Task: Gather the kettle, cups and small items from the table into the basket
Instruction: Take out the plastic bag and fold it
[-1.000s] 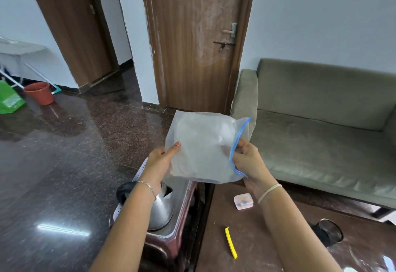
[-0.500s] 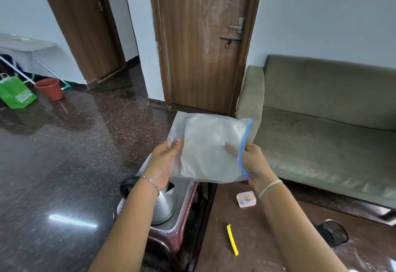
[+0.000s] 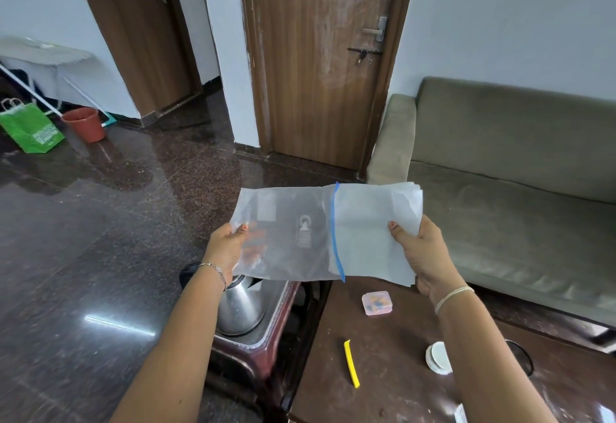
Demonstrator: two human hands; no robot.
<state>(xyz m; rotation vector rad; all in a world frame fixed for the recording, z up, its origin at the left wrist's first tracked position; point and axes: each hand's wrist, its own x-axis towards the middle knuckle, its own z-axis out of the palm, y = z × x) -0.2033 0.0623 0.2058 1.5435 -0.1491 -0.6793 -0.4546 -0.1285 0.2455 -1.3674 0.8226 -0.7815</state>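
Observation:
My left hand (image 3: 226, 246) grips the closed end of a clear zip bag (image 3: 290, 232) with a blue seal strip. My right hand (image 3: 423, 252) holds a stack of white paper sheets (image 3: 373, 232) that sticks halfway out of the bag's mouth. Both are held in the air above the table's far edge. Below my left wrist a steel kettle (image 3: 241, 309) stands in a maroon basket (image 3: 283, 306) beside the brown table (image 3: 393, 356). On the table lie a small pink box (image 3: 377, 302), a yellow clip (image 3: 351, 363), a white round lid (image 3: 437, 357) and a dark cup (image 3: 523, 356) partly hidden by my right arm.
A grey-green sofa (image 3: 516, 169) runs along the table's far right side. A closed wooden door (image 3: 316, 62) is straight ahead. Far left on the dark polished floor stand a green paper bag (image 3: 31, 129) and an orange bucket (image 3: 85, 124).
The white sheets were fully inside the bag; now my right hand has drawn them out to the right, and the emptied part of the bag shows clear. The view also tilted down.

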